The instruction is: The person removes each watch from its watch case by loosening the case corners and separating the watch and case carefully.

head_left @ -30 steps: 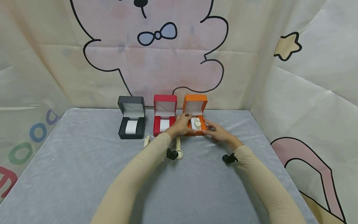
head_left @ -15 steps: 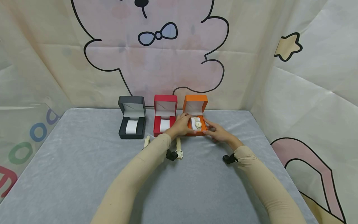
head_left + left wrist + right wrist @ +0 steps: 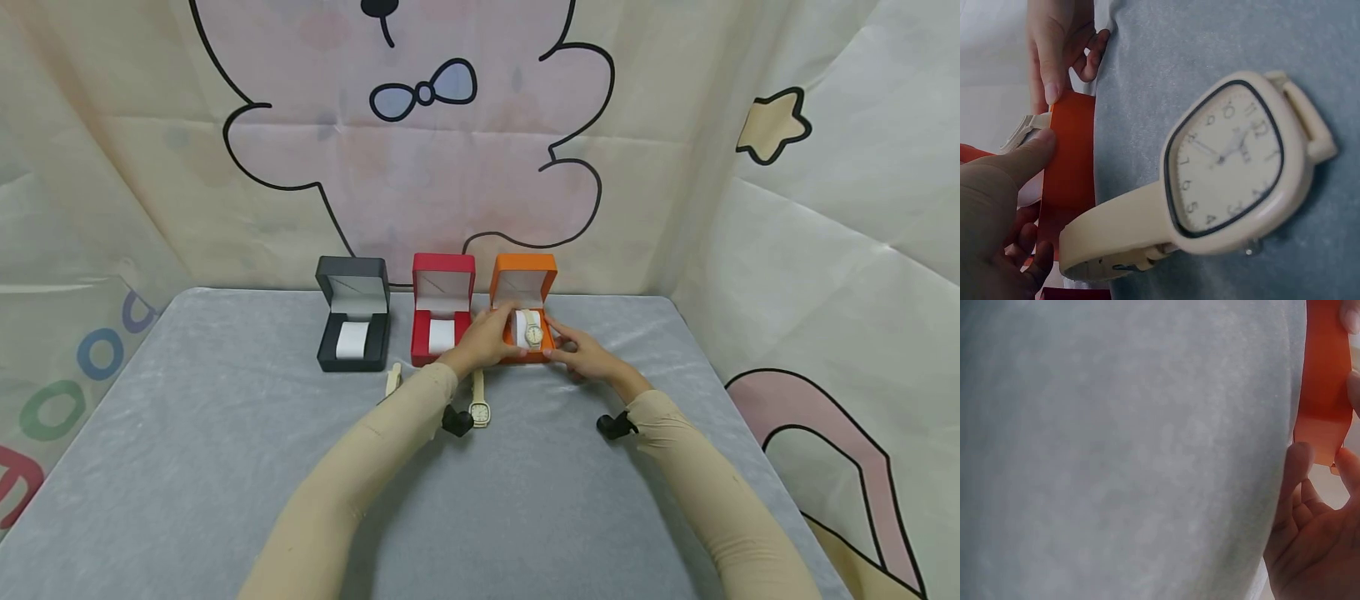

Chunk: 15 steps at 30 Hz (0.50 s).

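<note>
An orange watch box (image 3: 524,262) stands with its lid up at the right end of a row of boxes. A cream watch (image 3: 533,335) sits on the white cushion inside it. My left hand (image 3: 484,340) grips the box's left side, its thumb at the front edge. At the right side and front corner, my right hand (image 3: 588,357) holds the box between thumb and fingers. The left wrist view shows the left thumb over the rim of the orange box (image 3: 1071,156), with the cushion partly hidden. In the right wrist view, the right hand (image 3: 1319,550) is at the box's corner.
Left of it stand an open red box (image 3: 443,262) and an open dark grey box (image 3: 352,265), each with a white cushion. A cream square-faced watch (image 3: 479,412) lies before the boxes. Another cream strap (image 3: 393,377) is partly behind the left sleeve. A cloth backdrop rises behind.
The watch and cushion in the orange box have shifted slightly right, and the left hand's fingers have moved a little with them. The right hand and the box have stayed in place.
</note>
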Each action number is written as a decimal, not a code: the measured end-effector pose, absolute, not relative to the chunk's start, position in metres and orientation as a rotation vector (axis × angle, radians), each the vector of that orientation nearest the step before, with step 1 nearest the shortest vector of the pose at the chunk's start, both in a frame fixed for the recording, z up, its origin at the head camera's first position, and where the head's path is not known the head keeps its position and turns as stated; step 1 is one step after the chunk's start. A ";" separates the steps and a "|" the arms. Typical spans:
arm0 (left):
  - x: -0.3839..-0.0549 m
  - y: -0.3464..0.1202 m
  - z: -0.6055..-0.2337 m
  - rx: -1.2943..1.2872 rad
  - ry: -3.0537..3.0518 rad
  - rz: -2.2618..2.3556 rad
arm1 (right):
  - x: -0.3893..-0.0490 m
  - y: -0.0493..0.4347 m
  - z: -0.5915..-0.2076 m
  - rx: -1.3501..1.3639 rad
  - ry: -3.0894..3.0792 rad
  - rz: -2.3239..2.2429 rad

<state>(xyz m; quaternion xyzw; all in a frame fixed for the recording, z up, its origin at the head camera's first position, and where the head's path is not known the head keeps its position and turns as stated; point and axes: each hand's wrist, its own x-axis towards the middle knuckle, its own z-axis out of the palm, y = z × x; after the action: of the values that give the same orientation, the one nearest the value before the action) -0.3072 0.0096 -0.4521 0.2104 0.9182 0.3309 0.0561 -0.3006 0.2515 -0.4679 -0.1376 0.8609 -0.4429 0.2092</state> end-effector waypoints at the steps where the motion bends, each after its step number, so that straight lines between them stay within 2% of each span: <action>1: -0.307 0.010 -0.452 0.646 2.784 1.015 | -0.301 0.252 -0.468 -0.385 2.395 -1.231; 15: -0.311 0.007 -0.456 0.776 2.738 1.089 | -0.301 0.253 -0.468 -0.396 2.381 -1.245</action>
<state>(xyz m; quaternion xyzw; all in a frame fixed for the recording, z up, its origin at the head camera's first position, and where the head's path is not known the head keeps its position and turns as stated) -0.3112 0.0071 -0.4564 0.2543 0.8976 0.3569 0.0471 -0.3009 0.2526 -0.4682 -0.1426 0.8568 -0.4482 0.2113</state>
